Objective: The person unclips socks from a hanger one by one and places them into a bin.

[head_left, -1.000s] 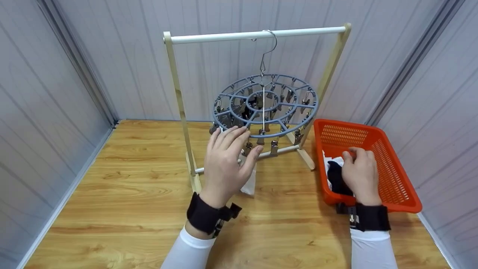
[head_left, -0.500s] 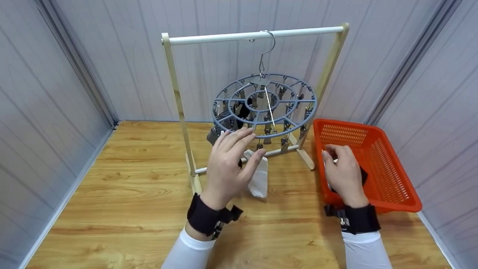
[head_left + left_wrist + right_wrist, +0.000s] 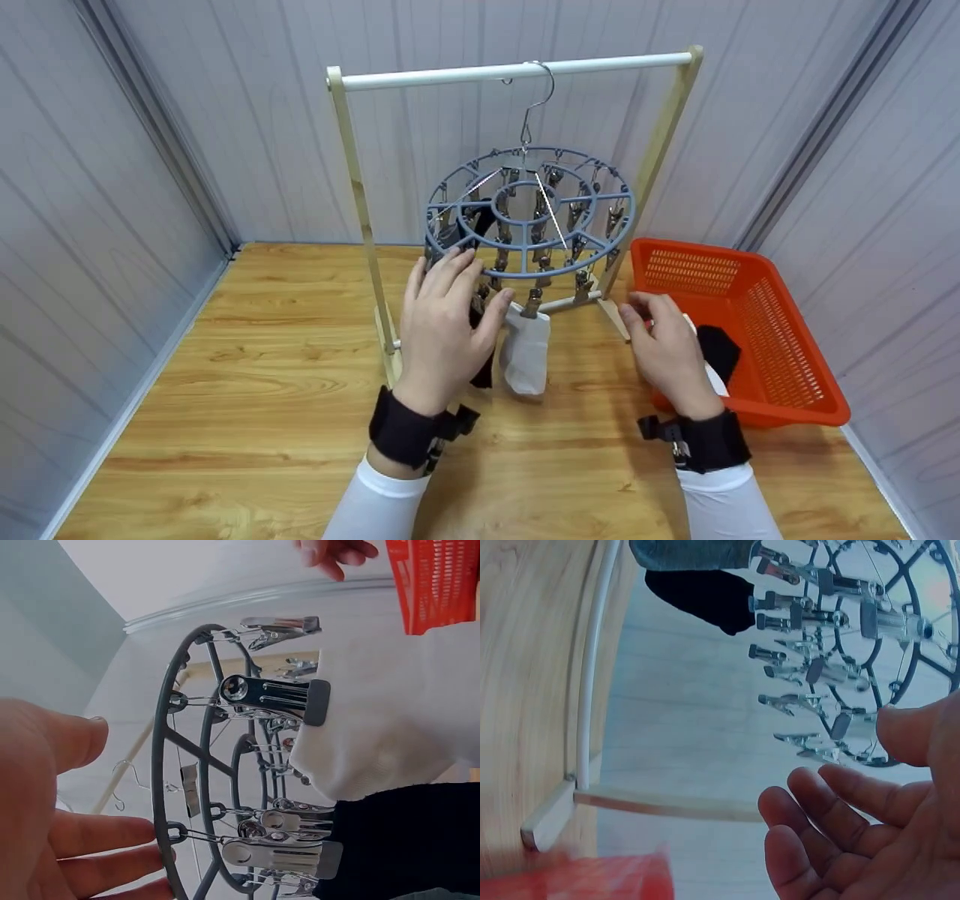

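A round grey-blue clip hanger [image 3: 566,268] hangs by its hook from the rack. My left hand [image 3: 442,337] is at the front left of its ring; in the left wrist view, the straight fingertips [image 3: 142,831] touch the ring. A white sock [image 3: 525,356] hangs from a clip at the front, with a black sock [image 3: 405,840] clipped beside it. At the left, grey and black cloth is partly hidden by the ring and my left hand. My right hand [image 3: 670,356] hovers over the basket's left edge, fingers loosely bent, holding nothing.
An orange basket [image 3: 784,345] stands at the right, with black cloth [image 3: 718,352] and white cloth [image 3: 716,380] inside. The rack's white rod [image 3: 450,74] spans two wooden posts. Bare metal clips [image 3: 583,285] dangle from the hanger. Panelled walls enclose the wooden table [image 3: 247,390].
The hanger has turned, bringing the white sock out from behind my left hand toward the right. My right hand has moved left, from over the basket to its left edge. The left hand shifted slightly left.
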{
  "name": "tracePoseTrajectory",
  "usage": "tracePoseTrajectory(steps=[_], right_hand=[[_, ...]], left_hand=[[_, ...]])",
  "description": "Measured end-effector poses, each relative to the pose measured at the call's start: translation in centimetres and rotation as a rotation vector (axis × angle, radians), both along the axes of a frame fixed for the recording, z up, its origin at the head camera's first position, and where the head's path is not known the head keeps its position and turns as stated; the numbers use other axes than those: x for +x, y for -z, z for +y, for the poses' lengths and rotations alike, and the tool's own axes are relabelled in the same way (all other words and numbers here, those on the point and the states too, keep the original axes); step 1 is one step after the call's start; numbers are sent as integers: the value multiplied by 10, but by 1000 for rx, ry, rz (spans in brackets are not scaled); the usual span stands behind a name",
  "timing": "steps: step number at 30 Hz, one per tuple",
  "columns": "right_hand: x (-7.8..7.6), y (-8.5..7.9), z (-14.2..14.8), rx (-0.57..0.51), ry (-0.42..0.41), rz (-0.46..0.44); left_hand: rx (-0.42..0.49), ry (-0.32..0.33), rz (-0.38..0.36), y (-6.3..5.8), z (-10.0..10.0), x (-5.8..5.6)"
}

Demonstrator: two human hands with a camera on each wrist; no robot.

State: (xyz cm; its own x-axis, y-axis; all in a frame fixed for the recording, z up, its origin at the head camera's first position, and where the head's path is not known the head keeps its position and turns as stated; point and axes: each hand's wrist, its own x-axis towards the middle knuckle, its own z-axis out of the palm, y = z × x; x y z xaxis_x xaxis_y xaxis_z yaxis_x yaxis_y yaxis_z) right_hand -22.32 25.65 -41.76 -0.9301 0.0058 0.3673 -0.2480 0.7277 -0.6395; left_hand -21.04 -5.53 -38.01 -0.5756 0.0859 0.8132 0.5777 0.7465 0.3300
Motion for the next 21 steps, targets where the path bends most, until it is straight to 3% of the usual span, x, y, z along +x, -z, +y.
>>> tracePoseTrajectory(steps=[10,16,21], right_hand=[[-2,5,-12,-86,-134,-158],[-7,19,-22,-170,-261,-194],[-12,30,-34,-255,-314,-230]], left_hand=[[-29,33,-4,0,6,2],[-47,55,18,1,13,4],[-47,71,29,3,17,5]])
